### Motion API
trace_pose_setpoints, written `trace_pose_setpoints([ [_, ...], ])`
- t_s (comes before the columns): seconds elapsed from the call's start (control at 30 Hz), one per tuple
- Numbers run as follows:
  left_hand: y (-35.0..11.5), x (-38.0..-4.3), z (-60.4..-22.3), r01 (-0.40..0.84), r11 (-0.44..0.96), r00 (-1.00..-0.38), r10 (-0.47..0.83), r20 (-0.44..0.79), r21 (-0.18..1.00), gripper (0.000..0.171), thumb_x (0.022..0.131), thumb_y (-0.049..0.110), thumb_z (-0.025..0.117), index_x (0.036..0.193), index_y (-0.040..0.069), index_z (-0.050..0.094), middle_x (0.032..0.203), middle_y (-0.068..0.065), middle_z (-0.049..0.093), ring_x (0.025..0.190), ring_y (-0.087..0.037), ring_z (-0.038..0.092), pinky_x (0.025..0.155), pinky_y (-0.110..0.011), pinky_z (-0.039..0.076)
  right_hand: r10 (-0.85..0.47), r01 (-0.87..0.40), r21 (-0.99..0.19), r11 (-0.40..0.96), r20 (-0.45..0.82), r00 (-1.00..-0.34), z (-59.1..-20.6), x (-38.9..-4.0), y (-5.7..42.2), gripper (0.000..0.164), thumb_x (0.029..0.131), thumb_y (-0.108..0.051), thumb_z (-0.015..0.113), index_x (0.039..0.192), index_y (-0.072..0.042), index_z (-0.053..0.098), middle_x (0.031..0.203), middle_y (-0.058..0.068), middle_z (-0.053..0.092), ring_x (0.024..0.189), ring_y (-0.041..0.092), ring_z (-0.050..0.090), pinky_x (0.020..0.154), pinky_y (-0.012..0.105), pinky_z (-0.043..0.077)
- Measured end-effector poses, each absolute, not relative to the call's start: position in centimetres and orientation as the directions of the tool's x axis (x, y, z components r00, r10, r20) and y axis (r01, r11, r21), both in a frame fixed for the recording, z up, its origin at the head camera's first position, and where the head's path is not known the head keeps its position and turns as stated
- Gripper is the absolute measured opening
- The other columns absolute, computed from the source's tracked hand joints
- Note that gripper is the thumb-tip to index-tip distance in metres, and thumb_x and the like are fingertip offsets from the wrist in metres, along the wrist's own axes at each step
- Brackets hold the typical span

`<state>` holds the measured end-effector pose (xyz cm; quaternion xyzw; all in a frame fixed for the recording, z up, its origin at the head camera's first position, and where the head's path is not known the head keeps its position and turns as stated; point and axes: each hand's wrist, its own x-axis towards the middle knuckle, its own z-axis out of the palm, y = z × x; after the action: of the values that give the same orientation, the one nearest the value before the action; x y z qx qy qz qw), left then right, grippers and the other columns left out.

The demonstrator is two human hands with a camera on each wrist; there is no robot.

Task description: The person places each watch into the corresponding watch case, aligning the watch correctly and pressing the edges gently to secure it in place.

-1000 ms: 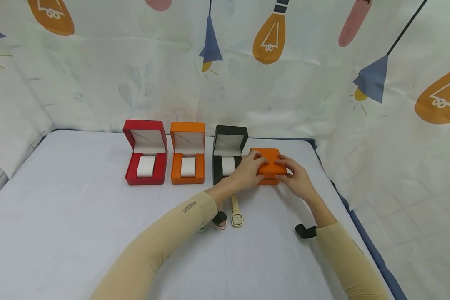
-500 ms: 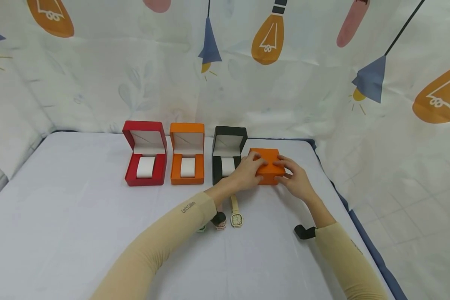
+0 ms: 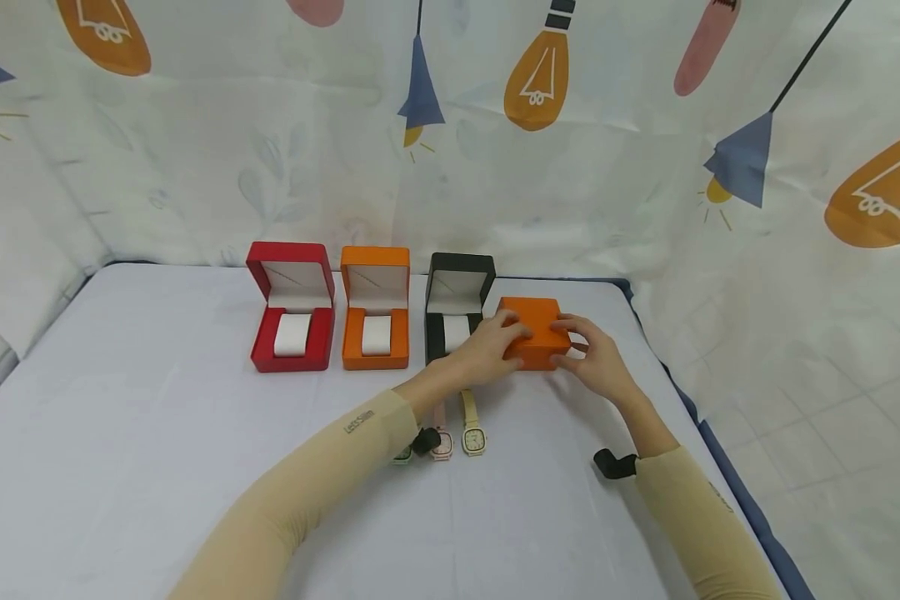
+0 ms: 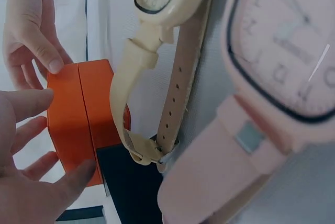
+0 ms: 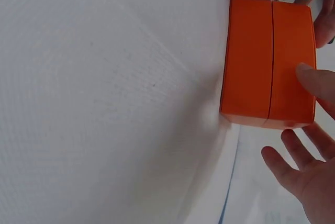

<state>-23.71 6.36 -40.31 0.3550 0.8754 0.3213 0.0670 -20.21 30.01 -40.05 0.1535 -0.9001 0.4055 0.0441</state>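
An orange watch box [image 3: 534, 329] stands at the right end of the row with its lid down; a thin seam runs across its front. My left hand [image 3: 489, 346] is at its left side, and in the left wrist view the fingers are spread around that side with the thumb [image 4: 78, 177] near the seam. On the other side is my right hand [image 3: 592, 354], its thumb [image 5: 316, 81] against the front of the lid and its fingers spread by the right side. Below the left hand lie a cream watch [image 3: 474, 439], a pink watch [image 3: 442, 444] and a partly hidden green watch [image 3: 402, 456].
Three raised-lid boxes stand left of the orange one: red [image 3: 291, 363], orange [image 3: 375, 362] and black [image 3: 435, 337], each with a white cushion. The left forearm crosses in front of the black box. A white cloth [image 3: 157, 433] covers the table, and a patterned curtain [image 3: 307, 167] hangs behind.
The dark gap under the orange box's lid has closed to a thin seam. My left hand and forearm have shifted slightly left, showing more of the pink watch.
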Motion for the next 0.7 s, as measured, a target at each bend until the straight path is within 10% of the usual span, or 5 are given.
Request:
trace_pose_setpoints([
  [0.7,0.7,-22.0,-39.1,0.571,0.491,-0.729,0.672,0.131,0.658,0.044,0.101,0.020,0.068,0.143,0.012,0.058,0.151,-0.015,0.042,0.132,-0.032,0.048,0.112,-0.047,0.041,-0.342,-0.408,-0.538,0.738,0.224,-0.913,-39.5,-21.2,28.3,0.056,0.089,-0.008,0.082,0.139,-0.004,0.058,0.147,0.019,0.049,0.133,0.039,0.048,0.111,0.058,0.039],
])
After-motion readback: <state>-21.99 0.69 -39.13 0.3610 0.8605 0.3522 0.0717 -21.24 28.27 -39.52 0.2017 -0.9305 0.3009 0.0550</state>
